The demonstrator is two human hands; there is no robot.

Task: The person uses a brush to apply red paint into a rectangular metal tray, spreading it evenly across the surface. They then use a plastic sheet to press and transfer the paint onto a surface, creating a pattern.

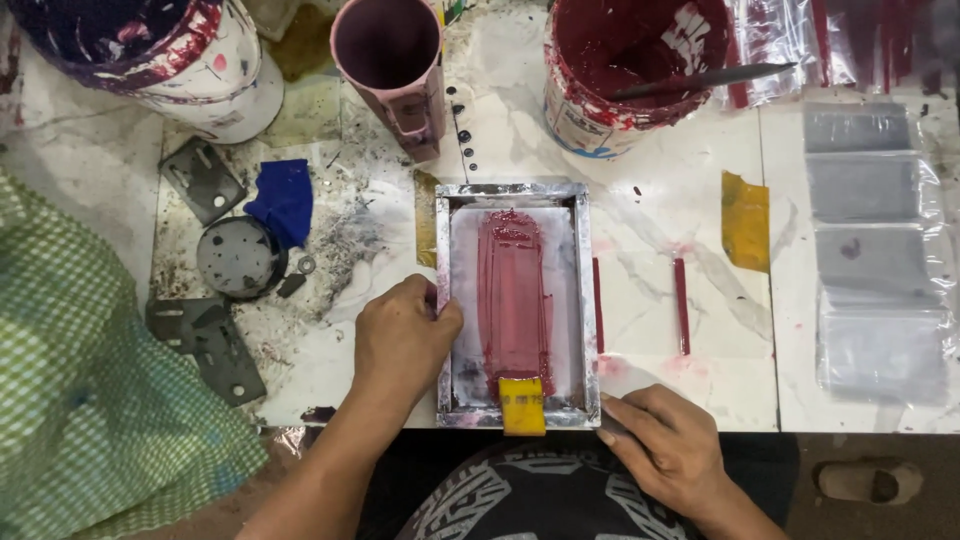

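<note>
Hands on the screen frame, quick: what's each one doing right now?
Left hand: closed on the left rail of the screen frame.
Right hand: holds nothing, fingers touching the frame's bottom right corner.

One head-worn camera looks almost straight down, close above a paint-stained white counter (700, 150). The wearer's lap and forearms enter from the bottom edge; paint buckets line the top edge, farthest from the wearer. There is no second view to overlap.
</note>
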